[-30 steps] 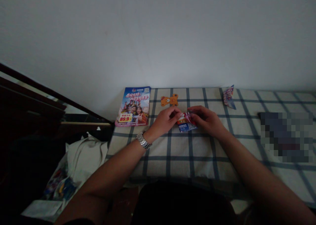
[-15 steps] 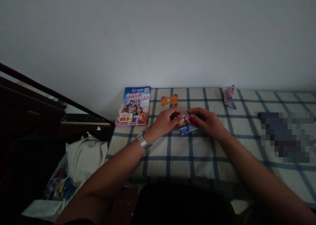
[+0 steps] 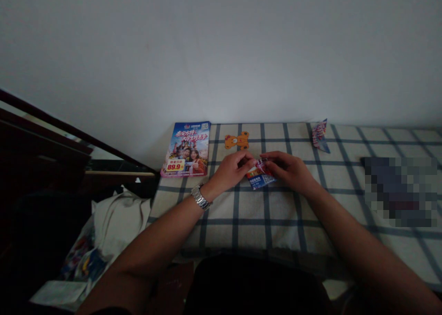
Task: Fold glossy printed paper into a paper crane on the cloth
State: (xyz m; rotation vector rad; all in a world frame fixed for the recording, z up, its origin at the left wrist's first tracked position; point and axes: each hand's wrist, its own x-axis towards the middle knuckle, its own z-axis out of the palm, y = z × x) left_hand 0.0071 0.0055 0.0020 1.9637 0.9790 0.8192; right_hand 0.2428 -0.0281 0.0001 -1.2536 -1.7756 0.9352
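L hand (image 3: 232, 171) | R hand (image 3: 288, 170) — both pinching top of folded glossy leaflet (image 3: 259, 179) | v. light, thin, creases easily — best held by folded edges

Looks like a home, probably a bedroom or similar private room; no lab or shop gear visible. Can't tell if the landmark, a blue-on-cream checked cloth (image 3: 255, 211), covers a table or a bed. Domestic fabric either way. Plain white painted wall (image 3: 221, 52) runs directly behind it. Dark wooden furniture (image 3: 44, 154) sits left of it, with a crumpled beige fabric (image 3: 120, 218) just beside its near left corner and a colourful printed bag (image 3: 83, 262) lower down. On its far left corner lies a consumer travel brochure (image 3: 184, 149), and near that an orange paper bear cutout (image 3: 236, 140). Casual household clutter, no workbench setup.
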